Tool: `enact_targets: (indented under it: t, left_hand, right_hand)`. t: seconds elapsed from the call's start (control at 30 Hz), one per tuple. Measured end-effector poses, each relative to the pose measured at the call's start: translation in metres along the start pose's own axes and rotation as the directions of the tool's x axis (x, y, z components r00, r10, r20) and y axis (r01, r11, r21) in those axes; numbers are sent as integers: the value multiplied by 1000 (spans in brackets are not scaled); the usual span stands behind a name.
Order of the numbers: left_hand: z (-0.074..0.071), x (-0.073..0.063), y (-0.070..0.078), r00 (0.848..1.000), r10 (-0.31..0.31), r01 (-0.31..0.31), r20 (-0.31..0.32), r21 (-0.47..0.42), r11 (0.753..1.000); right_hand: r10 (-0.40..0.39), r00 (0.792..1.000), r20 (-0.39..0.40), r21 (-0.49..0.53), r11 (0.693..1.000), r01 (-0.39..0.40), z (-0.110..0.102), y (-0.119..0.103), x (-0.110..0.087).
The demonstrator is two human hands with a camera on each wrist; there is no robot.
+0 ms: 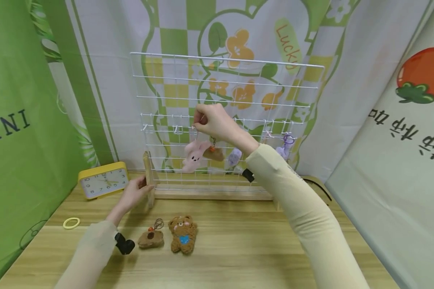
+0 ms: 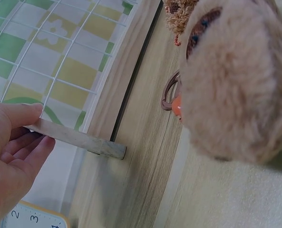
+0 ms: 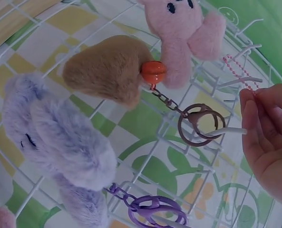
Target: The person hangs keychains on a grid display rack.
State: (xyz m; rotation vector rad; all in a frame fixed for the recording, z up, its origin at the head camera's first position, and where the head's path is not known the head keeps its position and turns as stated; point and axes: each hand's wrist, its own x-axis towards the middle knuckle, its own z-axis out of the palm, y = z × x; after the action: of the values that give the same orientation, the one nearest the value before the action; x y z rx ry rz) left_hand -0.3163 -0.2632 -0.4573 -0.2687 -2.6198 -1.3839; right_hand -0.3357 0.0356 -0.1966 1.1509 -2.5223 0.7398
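Observation:
My right hand (image 1: pixel 217 120) is raised to a hook on the white wire grid rack (image 1: pixel 228 60). Its thumb and finger pinch the pink bead chain (image 3: pixel 238 73) of a pink rabbit plush (image 1: pixel 193 158); the right wrist view has the chain around a hook. Beside the rabbit hang a brown plush keychain (image 3: pixel 110 69) with an orange bell and a fluffy lilac plush keychain (image 3: pixel 60 142). Low on the left, my left hand (image 1: pixel 133 196) holds the rack's wooden side support (image 2: pixel 83 141) between thumb and fingers.
On the table lie a brown bear plush (image 1: pixel 183 235) and a brown plush keychain (image 1: pixel 151 239). A yellow clock (image 1: pixel 103 181) stands left of the rack, with a yellow ring (image 1: pixel 71 223) in front. More purple keychains (image 1: pixel 283 150) hang at the grid's right.

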Motion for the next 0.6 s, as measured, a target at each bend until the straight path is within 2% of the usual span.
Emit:
enact_targets:
  t: [0.4, 0.6]
  left_hand:
    - [0, 0, -1, 1000, 6, -6, 0, -7, 1000]
    - [-1, 0, -2, 1000, -1, 1, -4, -7, 1000]
  right_hand:
    - [2, 999, 33, -76, 997, 0, 10, 7, 5]
    - [-19, 1000, 13, -90, 996, 20, 6, 2, -1]
